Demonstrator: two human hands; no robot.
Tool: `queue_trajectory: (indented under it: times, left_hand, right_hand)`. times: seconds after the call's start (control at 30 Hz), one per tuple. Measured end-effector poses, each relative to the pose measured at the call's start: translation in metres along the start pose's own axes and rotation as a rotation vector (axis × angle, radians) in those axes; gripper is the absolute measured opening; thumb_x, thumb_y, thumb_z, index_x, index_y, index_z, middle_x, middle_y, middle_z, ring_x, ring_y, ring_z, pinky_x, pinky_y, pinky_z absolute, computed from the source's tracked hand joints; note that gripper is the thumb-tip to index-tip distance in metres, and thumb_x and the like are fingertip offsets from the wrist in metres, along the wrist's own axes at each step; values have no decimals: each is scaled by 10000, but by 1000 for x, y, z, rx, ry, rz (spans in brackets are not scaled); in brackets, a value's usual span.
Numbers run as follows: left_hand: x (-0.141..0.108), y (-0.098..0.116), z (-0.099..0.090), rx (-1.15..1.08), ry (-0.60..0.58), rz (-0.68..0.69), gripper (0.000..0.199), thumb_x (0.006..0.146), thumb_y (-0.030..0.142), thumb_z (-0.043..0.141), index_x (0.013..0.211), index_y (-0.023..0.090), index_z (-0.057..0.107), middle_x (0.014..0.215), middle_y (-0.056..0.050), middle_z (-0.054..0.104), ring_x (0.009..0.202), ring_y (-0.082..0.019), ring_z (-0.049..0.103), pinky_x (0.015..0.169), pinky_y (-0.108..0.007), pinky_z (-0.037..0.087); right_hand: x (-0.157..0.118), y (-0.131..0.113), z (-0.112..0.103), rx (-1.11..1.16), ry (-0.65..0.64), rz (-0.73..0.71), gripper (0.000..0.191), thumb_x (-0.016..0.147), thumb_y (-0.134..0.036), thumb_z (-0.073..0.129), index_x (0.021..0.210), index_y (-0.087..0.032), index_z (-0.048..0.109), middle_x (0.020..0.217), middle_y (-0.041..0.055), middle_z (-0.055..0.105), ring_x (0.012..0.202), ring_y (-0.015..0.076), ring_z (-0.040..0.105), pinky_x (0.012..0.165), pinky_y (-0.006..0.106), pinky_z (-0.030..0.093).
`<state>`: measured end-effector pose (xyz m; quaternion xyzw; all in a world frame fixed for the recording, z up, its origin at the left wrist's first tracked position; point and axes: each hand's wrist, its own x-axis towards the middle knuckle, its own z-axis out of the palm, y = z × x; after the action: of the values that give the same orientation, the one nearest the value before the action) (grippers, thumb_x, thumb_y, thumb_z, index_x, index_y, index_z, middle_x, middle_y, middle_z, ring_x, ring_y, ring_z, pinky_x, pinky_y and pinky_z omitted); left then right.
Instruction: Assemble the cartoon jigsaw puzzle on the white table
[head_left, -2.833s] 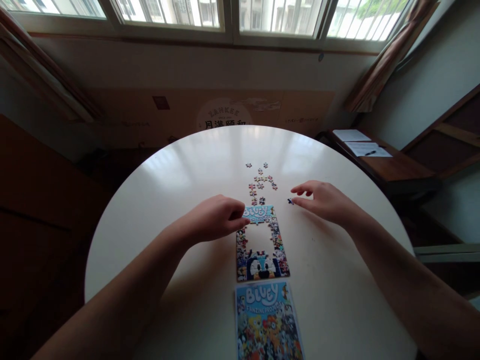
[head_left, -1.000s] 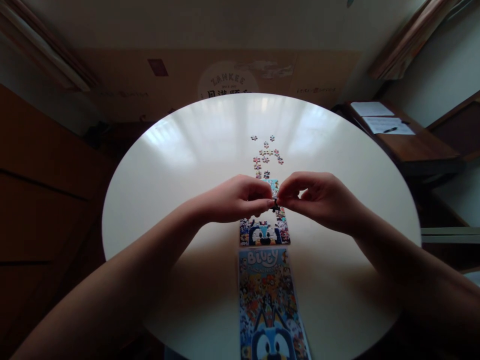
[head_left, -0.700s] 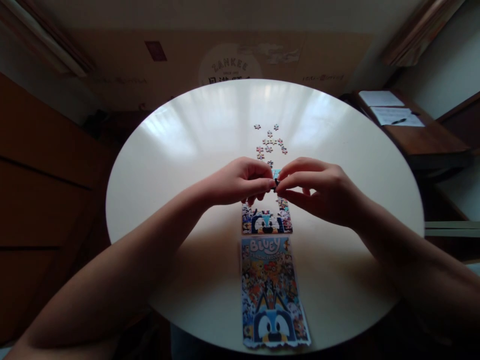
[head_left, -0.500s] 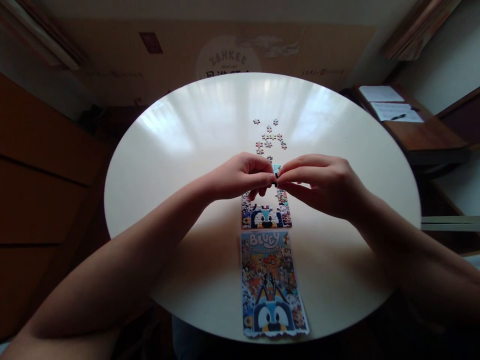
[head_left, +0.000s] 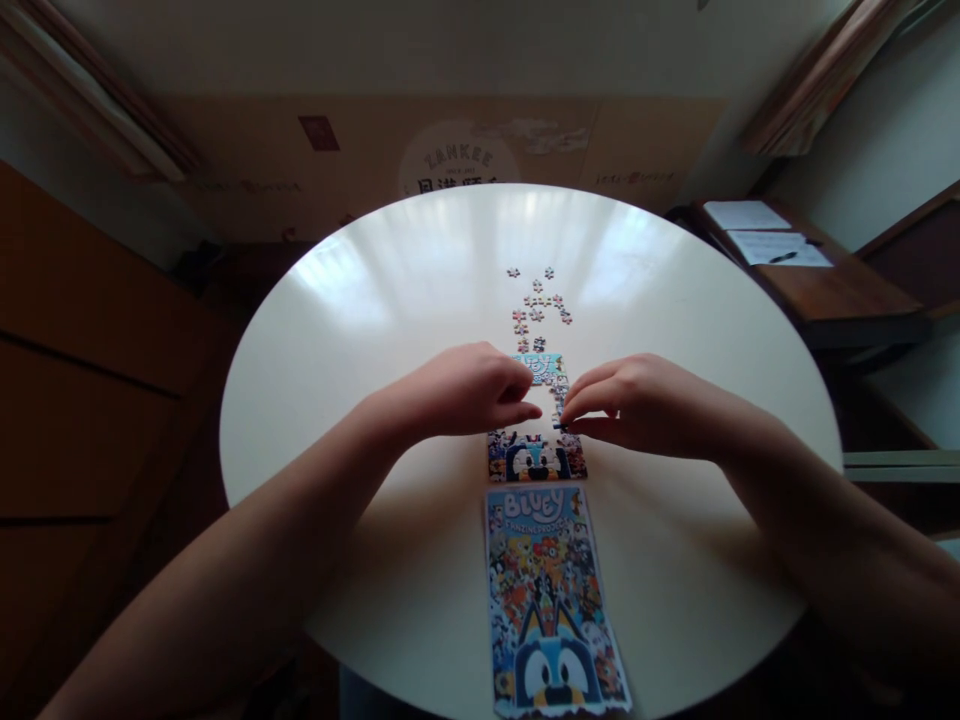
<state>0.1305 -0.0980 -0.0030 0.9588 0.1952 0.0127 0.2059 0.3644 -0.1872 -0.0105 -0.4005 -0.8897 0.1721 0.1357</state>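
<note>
A partly assembled jigsaw puzzle [head_left: 534, 462] lies in the middle of the table, its centre a bare gap. Over its left side hovers my left hand [head_left: 480, 392], fingers curled and thumb apart from them, with nothing seen between. My right hand [head_left: 637, 405] is at the puzzle's right side, thumb and fingertips pinched on a small dark puzzle piece [head_left: 564, 427] at the inner edge of the gap. My hands hide parts of the puzzle's sides. Just below it lies the printed reference picture [head_left: 555, 600] with a torn lower edge.
Several loose puzzle pieces [head_left: 537, 315] are scattered beyond the puzzle on the white oval table [head_left: 322, 400]. At the right stands a brown side table [head_left: 847, 290] bearing papers [head_left: 780, 248] and a pen [head_left: 784, 257].
My hands were together at the small dark piece above the puzzle. They have parted, and the right one has brought the piece down to the puzzle's right side. The view has tilted up.
</note>
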Motion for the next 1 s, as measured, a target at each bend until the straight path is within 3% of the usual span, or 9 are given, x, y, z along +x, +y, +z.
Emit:
queue_trajectory:
  times: [0.17, 1.0]
  left_hand:
    - [0, -1, 3, 21, -86, 8, 325, 820, 409, 709, 645, 190, 546, 570, 35, 519, 520, -99, 381, 516, -269, 243]
    - [1, 1, 9, 70, -110, -4, 257, 794, 355, 696, 656, 194, 551, 609, 23, 536, 553, -113, 385, 517, -272, 245]
  right_hand:
    - [2, -4, 4, 6, -41, -34, 120, 876, -210, 674, 907, -279, 767, 924, -20, 772, 786, 137, 694, 705, 257, 471]
    - [7, -14, 13, -74, -66, -34, 131, 894, -185, 624, 852, -240, 736, 851, 4, 733, 798, 147, 633, 687, 275, 406]
